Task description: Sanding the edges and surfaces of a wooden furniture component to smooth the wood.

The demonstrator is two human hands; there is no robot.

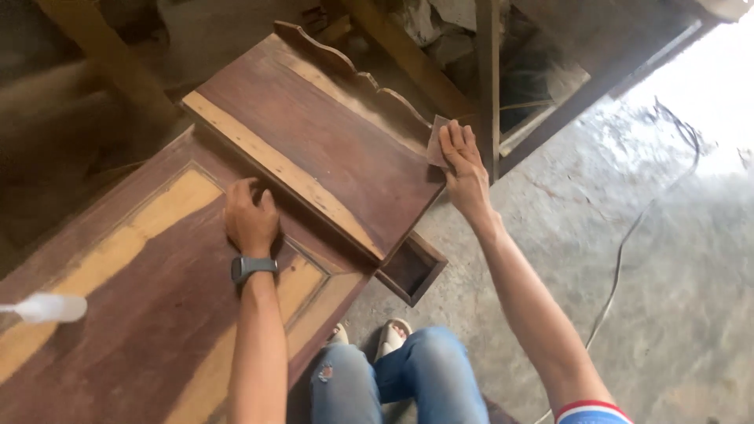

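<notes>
Sandpaper sheet (436, 140): mostly covered by right hand (463, 169); grit and full outline unseen.
Left hand (250, 216): fingertips curled out of sight against the raised cabinet piece (314, 149).
Panelled door (157, 298): cut off at left and bottom edges.
White object (47, 308), left edge: blurred, possibly a bottle.
Background timber (408, 47): dim, indistinct.

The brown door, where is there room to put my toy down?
The wide door panel left of the left hand and wristwatch is bare. The concrete floor right of the right hand is open, bar a thin cable. It's crowded around the small cabinet piece and sandpaper.
</notes>
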